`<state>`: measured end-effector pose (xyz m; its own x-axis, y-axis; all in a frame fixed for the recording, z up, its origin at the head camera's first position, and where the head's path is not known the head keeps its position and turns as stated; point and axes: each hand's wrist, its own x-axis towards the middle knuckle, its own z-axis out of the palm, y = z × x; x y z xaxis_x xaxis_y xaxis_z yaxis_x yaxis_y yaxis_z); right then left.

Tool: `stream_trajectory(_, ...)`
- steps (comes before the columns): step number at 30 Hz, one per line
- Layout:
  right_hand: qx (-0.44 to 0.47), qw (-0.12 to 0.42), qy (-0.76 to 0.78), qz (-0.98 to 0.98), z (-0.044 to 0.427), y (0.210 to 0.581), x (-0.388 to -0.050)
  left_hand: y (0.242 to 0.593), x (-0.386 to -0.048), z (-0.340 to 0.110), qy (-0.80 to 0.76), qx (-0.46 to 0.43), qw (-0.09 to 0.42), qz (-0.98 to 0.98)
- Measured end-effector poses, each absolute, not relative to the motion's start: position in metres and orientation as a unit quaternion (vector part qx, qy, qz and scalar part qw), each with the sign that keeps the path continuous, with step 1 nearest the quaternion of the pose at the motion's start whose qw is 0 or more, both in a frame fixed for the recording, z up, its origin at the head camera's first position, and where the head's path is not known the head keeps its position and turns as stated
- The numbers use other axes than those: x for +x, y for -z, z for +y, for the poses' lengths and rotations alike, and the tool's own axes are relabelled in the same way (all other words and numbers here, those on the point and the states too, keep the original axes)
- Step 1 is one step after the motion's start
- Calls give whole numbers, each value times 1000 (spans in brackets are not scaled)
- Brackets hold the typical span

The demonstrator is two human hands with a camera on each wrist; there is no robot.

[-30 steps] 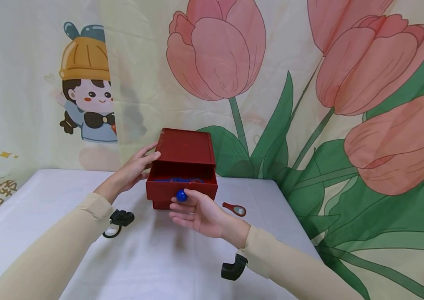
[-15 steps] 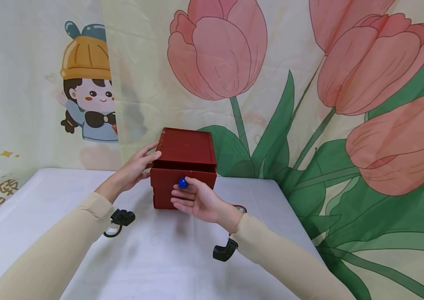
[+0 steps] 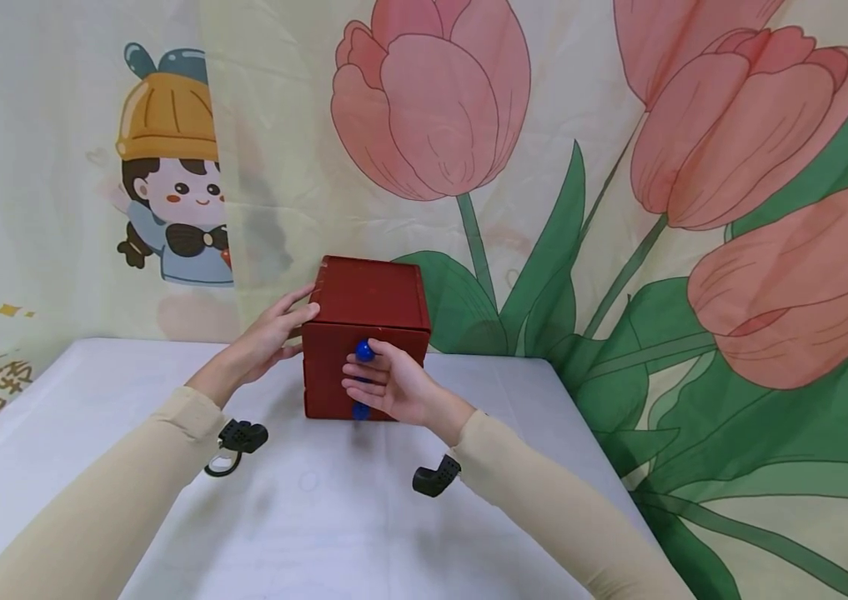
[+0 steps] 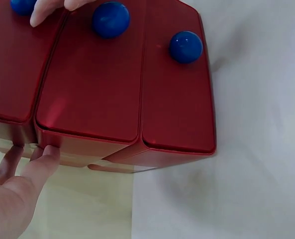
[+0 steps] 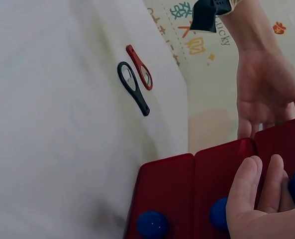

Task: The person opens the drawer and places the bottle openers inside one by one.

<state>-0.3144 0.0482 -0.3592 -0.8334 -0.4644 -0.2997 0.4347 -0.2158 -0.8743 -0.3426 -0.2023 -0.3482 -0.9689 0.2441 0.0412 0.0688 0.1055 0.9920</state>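
A dark red box (image 3: 371, 292) with three stacked drawers and blue ball knobs stands on the white table. Its top drawer is flush with the front. My right hand (image 3: 408, 387) is at that drawer's blue knob (image 3: 364, 351), thumb against it and index finger just beneath. The other right fingers extend in front of the lower drawers. In the left wrist view, the middle knob (image 4: 111, 20) and bottom knob (image 4: 186, 47) show plainly. My left hand (image 3: 262, 337) rests on the box's left side, thumb near the top edge, fingertips touching the side.
In the right wrist view, a black magnifying glass (image 5: 132, 89) and a red magnifying glass (image 5: 135, 57) lie on the white table (image 5: 52, 124). A cloth with printed tulips (image 3: 431, 108) hangs behind the box. A black wrist camera (image 3: 436, 477) sits under the right sleeve.
The top drawer has slid in from open to closed, hiding its blue contents. My right hand moved forward with the knob; a red magnifying glass on the right became hidden. My left hand stayed put.
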Motion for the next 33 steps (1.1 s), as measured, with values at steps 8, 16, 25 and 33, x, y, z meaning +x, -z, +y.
stream_trajectory(8,-5,283,781,557,49,360,-322,348,-344,-200,-676,99,72,727)
stream_trajectory(16,7,274,793,544,47,361,-323,349,-344,-201,-670,102,71,732)
stream_trajectory(25,0,266,789,553,47,362,-326,345,-344,-205,-668,105,76,733)
stream_trajectory(33,-39,290,758,583,61,365,-326,346,-346,-205,-667,105,78,733)
